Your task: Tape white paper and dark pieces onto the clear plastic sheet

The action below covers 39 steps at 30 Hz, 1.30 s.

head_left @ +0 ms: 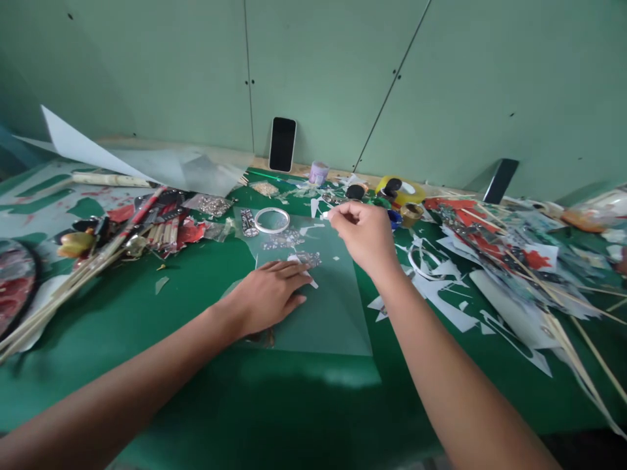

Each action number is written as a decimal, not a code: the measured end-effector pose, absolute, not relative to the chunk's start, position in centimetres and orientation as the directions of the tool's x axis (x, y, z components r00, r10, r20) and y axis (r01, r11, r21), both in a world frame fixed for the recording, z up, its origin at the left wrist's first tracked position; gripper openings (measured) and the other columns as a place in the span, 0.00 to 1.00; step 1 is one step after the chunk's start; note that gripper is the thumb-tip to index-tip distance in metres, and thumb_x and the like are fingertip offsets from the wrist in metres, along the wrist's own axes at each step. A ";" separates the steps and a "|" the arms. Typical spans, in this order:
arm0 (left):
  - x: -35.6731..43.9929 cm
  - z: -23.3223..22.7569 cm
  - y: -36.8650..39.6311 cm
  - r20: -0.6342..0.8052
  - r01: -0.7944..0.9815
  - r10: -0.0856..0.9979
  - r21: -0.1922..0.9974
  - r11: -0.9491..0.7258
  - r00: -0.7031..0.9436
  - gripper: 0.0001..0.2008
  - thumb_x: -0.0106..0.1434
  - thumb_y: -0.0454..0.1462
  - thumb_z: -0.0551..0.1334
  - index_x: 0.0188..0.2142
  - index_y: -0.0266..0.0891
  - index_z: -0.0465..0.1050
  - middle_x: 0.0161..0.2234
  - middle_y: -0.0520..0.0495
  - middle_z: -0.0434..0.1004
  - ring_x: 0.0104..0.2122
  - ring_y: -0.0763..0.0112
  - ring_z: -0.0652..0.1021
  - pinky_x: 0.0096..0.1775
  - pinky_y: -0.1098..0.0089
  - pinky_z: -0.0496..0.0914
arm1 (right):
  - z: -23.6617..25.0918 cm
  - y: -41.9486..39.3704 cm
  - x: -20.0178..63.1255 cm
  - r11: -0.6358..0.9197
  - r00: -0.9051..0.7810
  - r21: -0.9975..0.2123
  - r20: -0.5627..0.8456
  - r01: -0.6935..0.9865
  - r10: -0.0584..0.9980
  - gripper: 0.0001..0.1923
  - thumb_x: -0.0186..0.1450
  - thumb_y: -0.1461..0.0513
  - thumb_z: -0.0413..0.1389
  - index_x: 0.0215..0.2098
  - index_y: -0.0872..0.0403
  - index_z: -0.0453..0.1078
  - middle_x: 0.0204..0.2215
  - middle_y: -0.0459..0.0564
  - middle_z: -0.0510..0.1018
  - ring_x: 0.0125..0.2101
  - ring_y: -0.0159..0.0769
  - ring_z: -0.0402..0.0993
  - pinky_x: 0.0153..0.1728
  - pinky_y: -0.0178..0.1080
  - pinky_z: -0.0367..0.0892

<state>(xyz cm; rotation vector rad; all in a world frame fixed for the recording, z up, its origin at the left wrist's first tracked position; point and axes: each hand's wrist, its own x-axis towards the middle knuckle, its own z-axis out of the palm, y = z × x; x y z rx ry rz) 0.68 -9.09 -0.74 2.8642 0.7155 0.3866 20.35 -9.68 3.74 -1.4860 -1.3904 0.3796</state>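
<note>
My left hand (pixel 271 292) lies flat with fingers stretched out on a translucent sheet (pixel 333 320) on the green table. Close to its fingertips are a small white strip (pixel 314 283) and a cluster of glittering bits (pixel 309 259). Raised above the sheet's far right corner, my right hand (pixel 363 232) is closed in a pinch on a small white piece (pixel 326 215). A roll of clear tape (pixel 272 220) rests at the sheet's far edge, with a dark patterned strip (pixel 249 223) beside it.
White paper scraps (pixel 450 307) lie right of the sheet, before a pile of sticks and red pieces (pixel 533 258). Long thin sticks (pixel 73 303) cross the left side. A phone (pixel 283 144) leans on the wall near a purple jar (pixel 318 173).
</note>
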 end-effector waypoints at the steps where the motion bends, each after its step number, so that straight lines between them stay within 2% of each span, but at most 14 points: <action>1: 0.4 -1.1 -10.3 0.200 0.466 0.489 0.153 -0.871 0.849 0.18 0.69 0.39 0.54 0.56 0.42 0.70 0.60 0.43 0.68 0.59 0.58 0.70 0.58 0.56 0.64 | 3.9 -10.8 20.2 0.144 0.279 -0.834 0.333 0.532 0.901 0.11 0.60 0.59 0.56 0.22 0.55 0.71 0.17 0.43 0.68 0.19 0.27 0.59 0.23 0.34 0.56; 4: 0.0 -1.7 -14.1 0.191 0.560 0.551 0.009 -0.829 0.812 0.20 0.69 0.39 0.54 0.58 0.38 0.69 0.59 0.40 0.69 0.57 0.54 0.71 0.54 0.55 0.67 | 3.0 -14.7 19.7 -0.026 0.275 -0.910 0.098 0.413 0.956 0.13 0.60 0.55 0.57 0.23 0.55 0.73 0.18 0.45 0.69 0.17 0.26 0.58 0.20 0.34 0.56; 6: 0.1 -1.8 -16.7 0.219 0.623 0.601 -0.040 -0.781 0.769 0.21 0.67 0.42 0.57 0.56 0.37 0.71 0.57 0.39 0.71 0.54 0.51 0.73 0.50 0.56 0.69 | 1.8 -17.3 19.4 -0.143 0.269 -0.949 -0.065 0.281 0.961 0.13 0.60 0.53 0.57 0.29 0.55 0.76 0.20 0.45 0.71 0.16 0.25 0.59 0.18 0.33 0.57; 10: 0.4 -2.2 -20.5 0.300 0.690 0.653 -0.026 -0.724 0.696 0.22 0.67 0.43 0.57 0.56 0.35 0.71 0.56 0.40 0.73 0.49 0.52 0.74 0.46 0.56 0.69 | -0.1 -21.1 19.0 -0.324 0.201 -0.945 -0.310 0.040 0.929 0.18 0.58 0.52 0.59 0.37 0.57 0.77 0.20 0.44 0.71 0.15 0.24 0.60 0.15 0.32 0.58; 14: 0.3 -3.1 -21.3 0.369 0.703 0.664 0.037 -0.710 0.650 0.21 0.69 0.40 0.53 0.57 0.34 0.71 0.56 0.42 0.74 0.50 0.53 0.73 0.48 0.56 0.66 | -0.5 -22.6 18.5 -0.445 0.130 -0.891 -0.454 -0.091 0.882 0.18 0.57 0.53 0.60 0.39 0.58 0.77 0.19 0.43 0.71 0.13 0.24 0.60 0.14 0.31 0.58; 24: -0.1 -4.0 -20.7 0.424 0.686 0.650 0.086 -0.722 0.631 0.19 0.69 0.38 0.53 0.55 0.36 0.72 0.55 0.43 0.74 0.50 0.54 0.73 0.49 0.57 0.65 | -0.1 -22.5 17.6 -0.512 0.120 -0.856 -0.516 -0.069 0.848 0.16 0.62 0.57 0.57 0.43 0.58 0.77 0.19 0.43 0.72 0.12 0.21 0.58 0.13 0.30 0.53; 31: 0.0 -4.1 -20.7 0.413 0.686 0.663 0.118 -0.718 0.624 0.20 0.69 0.39 0.52 0.56 0.36 0.72 0.56 0.42 0.74 0.51 0.54 0.73 0.49 0.55 0.66 | -0.4 -22.5 17.9 -0.546 0.121 -0.836 -0.548 -0.051 0.828 0.15 0.63 0.58 0.56 0.43 0.59 0.77 0.20 0.44 0.73 0.11 0.21 0.59 0.12 0.30 0.54; 39: 0.0 -4.0 -20.8 0.412 0.685 0.658 0.102 -0.721 0.631 0.19 0.69 0.38 0.53 0.56 0.39 0.71 0.56 0.46 0.74 0.50 0.55 0.73 0.49 0.57 0.65 | -0.4 -22.4 17.8 -0.566 0.137 -0.823 -0.567 -0.046 0.813 0.13 0.64 0.61 0.55 0.42 0.59 0.76 0.22 0.48 0.78 0.11 0.22 0.60 0.11 0.29 0.55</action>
